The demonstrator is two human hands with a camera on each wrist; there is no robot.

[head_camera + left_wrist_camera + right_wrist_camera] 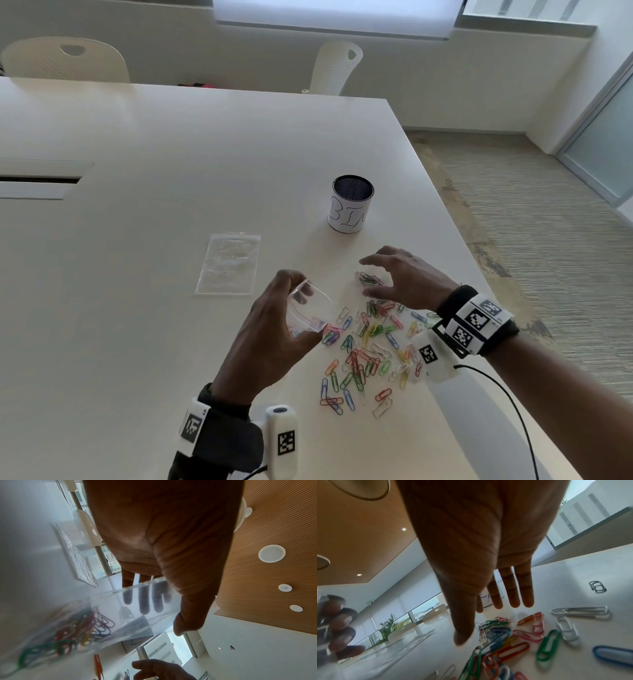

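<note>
My left hand (pixel 270 315) holds a small clear zip bag (pixel 310 317) upright just above the table, thumb on one side and fingers behind it (pixel 145 601). A few coloured paper clips (pixel 77 628) lie in the bag's bottom. Several loose coloured paper clips (pixel 370 353) are scattered on the white table (pixel 171 342) in front of me. My right hand (pixel 394 274) hovers open, fingers spread, over a small bunch of clips (pixel 371 279) at the far edge of the scatter. In the right wrist view its straight fingers (pixel 513 595) hold nothing, with clips (pixel 505 635) beneath the thumb.
A black mesh cup (pixel 352 205) with a white label reading BIN stands beyond the clips. A second clear bag (pixel 229 263) lies flat to the left. The table's right edge (pixel 455 240) runs close to the scatter. Two white chairs (pixel 337 66) stand at the far side.
</note>
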